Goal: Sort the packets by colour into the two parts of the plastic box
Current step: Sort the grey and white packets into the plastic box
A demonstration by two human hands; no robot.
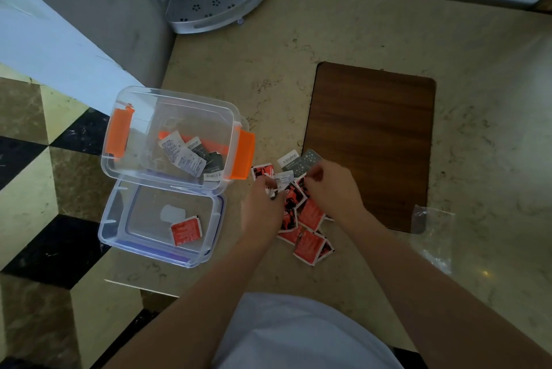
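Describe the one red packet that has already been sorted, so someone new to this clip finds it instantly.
Find the clear plastic box with orange latches at the counter's left edge. Its nearer, shallower part holds a single red packet. Every other red packet lies loose in the pile beneath the hands.

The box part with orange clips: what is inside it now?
Inside the box part with orange clips lie several white and grey packets and an orange strip, partly covered by them. No red packet shows there. Whatever is under the packets is hidden.
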